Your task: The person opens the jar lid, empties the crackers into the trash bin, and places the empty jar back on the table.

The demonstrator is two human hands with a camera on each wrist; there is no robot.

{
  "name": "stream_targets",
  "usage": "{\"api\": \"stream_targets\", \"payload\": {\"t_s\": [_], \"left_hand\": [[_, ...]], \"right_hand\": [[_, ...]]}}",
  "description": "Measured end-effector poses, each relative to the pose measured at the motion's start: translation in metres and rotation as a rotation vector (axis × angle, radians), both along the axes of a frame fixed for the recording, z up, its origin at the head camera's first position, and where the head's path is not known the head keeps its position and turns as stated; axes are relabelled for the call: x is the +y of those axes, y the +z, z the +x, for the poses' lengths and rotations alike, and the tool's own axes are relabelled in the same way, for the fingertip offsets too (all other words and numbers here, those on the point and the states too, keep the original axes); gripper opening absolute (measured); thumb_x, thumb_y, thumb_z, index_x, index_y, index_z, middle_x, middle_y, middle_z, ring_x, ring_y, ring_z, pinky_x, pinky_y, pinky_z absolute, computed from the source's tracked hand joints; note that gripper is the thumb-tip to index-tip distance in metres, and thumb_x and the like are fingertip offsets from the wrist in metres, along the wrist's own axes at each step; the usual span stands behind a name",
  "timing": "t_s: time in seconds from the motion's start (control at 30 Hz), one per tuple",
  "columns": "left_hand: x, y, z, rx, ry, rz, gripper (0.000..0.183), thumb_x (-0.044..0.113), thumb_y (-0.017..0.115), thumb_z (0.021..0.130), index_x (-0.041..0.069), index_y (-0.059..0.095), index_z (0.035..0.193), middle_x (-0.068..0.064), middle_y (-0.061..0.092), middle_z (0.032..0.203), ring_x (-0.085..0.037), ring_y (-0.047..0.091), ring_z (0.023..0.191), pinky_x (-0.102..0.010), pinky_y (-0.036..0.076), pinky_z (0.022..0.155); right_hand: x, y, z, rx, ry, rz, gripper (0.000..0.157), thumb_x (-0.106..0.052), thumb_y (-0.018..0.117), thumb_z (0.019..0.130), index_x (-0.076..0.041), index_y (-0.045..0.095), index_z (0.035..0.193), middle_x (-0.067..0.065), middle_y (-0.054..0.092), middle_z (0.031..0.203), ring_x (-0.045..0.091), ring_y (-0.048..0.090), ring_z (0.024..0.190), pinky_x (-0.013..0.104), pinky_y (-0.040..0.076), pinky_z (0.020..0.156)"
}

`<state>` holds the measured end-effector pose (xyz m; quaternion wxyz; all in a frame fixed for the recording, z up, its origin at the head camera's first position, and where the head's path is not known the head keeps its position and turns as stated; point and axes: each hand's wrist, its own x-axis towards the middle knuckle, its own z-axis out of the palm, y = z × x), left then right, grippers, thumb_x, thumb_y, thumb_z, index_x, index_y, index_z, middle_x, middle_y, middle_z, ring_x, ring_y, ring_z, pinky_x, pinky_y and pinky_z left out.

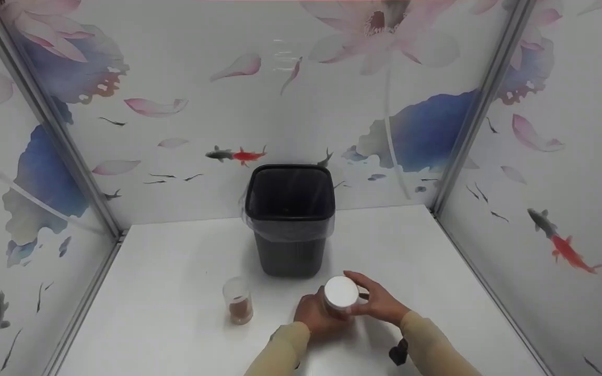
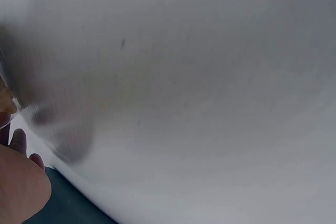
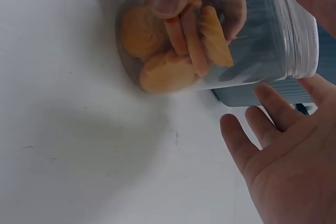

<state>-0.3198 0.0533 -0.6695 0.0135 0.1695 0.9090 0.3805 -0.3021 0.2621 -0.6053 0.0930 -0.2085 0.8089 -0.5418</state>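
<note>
A clear jar (image 3: 252,72) with a white lid (image 1: 341,292) stands upright near the front of the table, with several orange slices (image 3: 168,72) inside. My left hand (image 1: 317,315) grips the jar's lower body from the left; in the right wrist view its thumb lies across the clear wall. My right hand (image 1: 382,302) holds the lid's edge between thumb and index finger, while its other fingers (image 3: 239,142) are spread away from the jar. The left wrist view catches only part of the left hand (image 2: 21,182) at its lower-left edge.
Behind the hands stands a black bin (image 1: 290,256) with a clear liner over its rim. A second clear jar (image 1: 238,300) with brownish-orange contents is to the left on the white table (image 1: 165,292). Printed panels (image 1: 175,68) enclose the back and sides.
</note>
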Motion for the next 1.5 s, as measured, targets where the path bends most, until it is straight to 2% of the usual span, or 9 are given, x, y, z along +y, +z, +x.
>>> {"api": "stream_targets", "payload": {"t_s": [0.2,0.37,0.57,0.67,0.77,0.93,1.13,1.33,1.5], "left_hand": [[0.001,0.001,0.000,0.031,0.014,-0.016,0.092,0.059,0.086,0.062,0.009,0.056,0.133,-0.001,0.068,0.118,-0.016,0.062,0.109,-0.036,0.048,0.099],[0.001,0.000,-0.001,0.048,0.024,-0.039,0.092,0.056,0.088,0.060,0.009,0.055,0.133,-0.001,0.067,0.119,-0.018,0.062,0.109,-0.037,0.047,0.100],[0.001,0.001,0.001,0.010,0.020,-0.021,0.093,0.058,0.087,0.063,0.009,0.055,0.134,-0.002,0.067,0.119,-0.017,0.062,0.110,-0.038,0.048,0.100],[0.002,0.002,0.001,-0.029,0.019,-0.006,0.094,0.060,0.086,0.062,0.010,0.054,0.135,-0.001,0.067,0.120,-0.016,0.061,0.111,-0.037,0.047,0.101],[0.002,0.000,0.001,-0.031,0.020,-0.005,0.093,0.061,0.085,0.062,0.011,0.055,0.135,0.000,0.067,0.119,-0.015,0.061,0.110,-0.038,0.047,0.101],[0.000,-0.001,0.001,0.017,0.015,-0.016,0.092,0.061,0.083,0.064,0.010,0.055,0.135,0.001,0.067,0.118,-0.016,0.062,0.108,-0.037,0.048,0.099],[0.002,0.000,0.002,0.046,0.006,-0.035,0.096,0.065,0.083,0.062,0.010,0.054,0.135,-0.001,0.067,0.120,-0.017,0.062,0.110,-0.036,0.047,0.100],[0.002,0.001,0.003,0.041,0.010,-0.050,0.096,0.066,0.082,0.063,0.009,0.054,0.135,-0.001,0.066,0.120,-0.017,0.061,0.110,-0.037,0.047,0.100],[0.000,0.008,0.005,0.056,-0.021,-0.022,0.091,0.061,0.084,0.066,0.005,0.055,0.132,-0.004,0.067,0.117,-0.019,0.063,0.107,-0.039,0.050,0.097]], "right_hand": [[-0.007,-0.006,0.010,0.073,-0.076,-0.035,0.088,-0.022,0.086,0.079,-0.006,0.038,0.151,0.017,0.040,0.152,0.039,0.031,0.141,0.064,0.034,0.106],[-0.009,-0.009,0.010,0.115,-0.105,-0.035,0.087,-0.022,0.087,0.077,-0.005,0.041,0.149,0.014,0.045,0.149,0.039,0.035,0.138,0.065,0.036,0.104],[-0.003,-0.009,0.001,0.048,-0.053,-0.032,0.083,-0.020,0.088,0.076,-0.015,0.045,0.148,0.011,0.045,0.150,0.037,0.033,0.141,0.068,0.032,0.105],[0.001,-0.007,-0.004,0.013,-0.004,-0.019,0.083,-0.020,0.088,0.076,-0.016,0.046,0.148,0.009,0.045,0.151,0.037,0.033,0.141,0.069,0.029,0.106],[0.003,-0.004,-0.005,-0.002,0.021,-0.015,0.083,-0.020,0.087,0.077,-0.015,0.046,0.149,0.010,0.045,0.151,0.037,0.033,0.141,0.070,0.029,0.106],[0.001,-0.003,-0.001,0.015,-0.005,0.005,0.086,-0.022,0.085,0.079,-0.011,0.040,0.151,0.014,0.041,0.152,0.038,0.032,0.141,0.068,0.031,0.105],[-0.003,-0.008,0.008,0.048,-0.040,0.009,0.088,-0.011,0.085,0.078,-0.001,0.036,0.151,0.021,0.041,0.150,0.044,0.032,0.140,0.070,0.033,0.103],[-0.003,-0.007,0.008,0.066,-0.068,0.042,0.086,-0.021,0.087,0.077,-0.006,0.042,0.149,0.014,0.046,0.149,0.039,0.036,0.139,0.067,0.034,0.104],[0.002,-0.003,-0.002,0.031,-0.015,0.052,0.083,-0.026,0.088,0.076,-0.014,0.047,0.148,0.006,0.048,0.148,0.035,0.036,0.139,0.067,0.034,0.104]]}}
